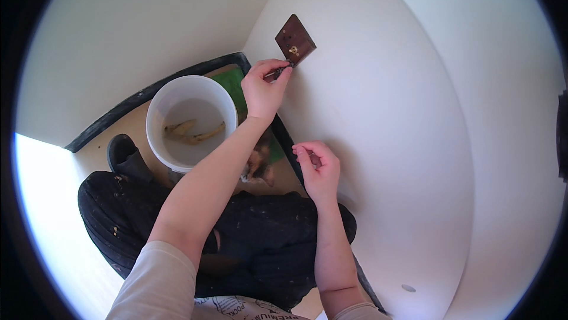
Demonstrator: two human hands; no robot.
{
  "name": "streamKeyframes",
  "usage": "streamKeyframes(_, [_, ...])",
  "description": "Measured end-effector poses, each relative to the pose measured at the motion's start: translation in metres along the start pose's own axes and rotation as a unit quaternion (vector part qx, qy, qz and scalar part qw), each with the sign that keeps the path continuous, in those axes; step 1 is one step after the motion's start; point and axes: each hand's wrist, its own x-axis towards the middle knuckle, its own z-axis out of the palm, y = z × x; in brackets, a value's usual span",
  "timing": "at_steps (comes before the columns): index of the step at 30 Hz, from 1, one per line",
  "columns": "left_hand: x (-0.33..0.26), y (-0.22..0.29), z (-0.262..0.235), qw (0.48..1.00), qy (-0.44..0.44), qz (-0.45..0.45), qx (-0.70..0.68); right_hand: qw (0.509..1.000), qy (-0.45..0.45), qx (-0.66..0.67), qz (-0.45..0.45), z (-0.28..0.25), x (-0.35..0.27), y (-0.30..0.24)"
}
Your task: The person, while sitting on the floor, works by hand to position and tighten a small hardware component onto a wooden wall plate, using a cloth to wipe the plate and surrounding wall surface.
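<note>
My left hand (264,90) reaches up the wall, thumb and fingers pinched on a small dark object (280,70). Its tip meets the lower corner of a dark brown square plate (300,37), set like a diamond on the white wall. A brass-coloured piece (293,50) sits on the plate's face. Lower down, my right hand (320,169) hovers close to the wall with fingers curled and thumb pressed to the fingertips. Whatever the right fingers may hold is too small to make out.
Left of my left forearm stands a white bucket (155,120) with yellowish-brown peel-like scraps (195,136) inside. Green sheeting (232,85) lies behind it. Black edging (139,95) runs along the wall's foot. A dark slipper (127,157) is beside my bent knee.
</note>
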Motion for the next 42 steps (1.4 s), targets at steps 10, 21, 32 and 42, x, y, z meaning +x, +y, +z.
streamKeyframes(10, [0.005, 0.005, 0.003, 0.992, -0.033, 0.075, 0.100, 1.000, -0.020, -0.012, 0.000, -0.001, 0.001, -0.004])
streamKeyframes(21, [0.015, 0.008, -0.003, 0.986, -0.040, 0.096, 0.127, 1.000, -0.011, -0.003, -0.017, 0.003, -0.002, -0.004])
streamKeyframes(32, [0.015, 0.005, -0.005, 0.983, -0.074, 0.085, 0.145, 1.000, -0.004, 0.004, -0.004, 0.001, -0.002, -0.004])
streamKeyframes(42, [0.020, 0.011, -0.003, 0.975, -0.055, 0.141, 0.163, 1.000, -0.012, -0.004, -0.012, 0.003, -0.003, -0.004])
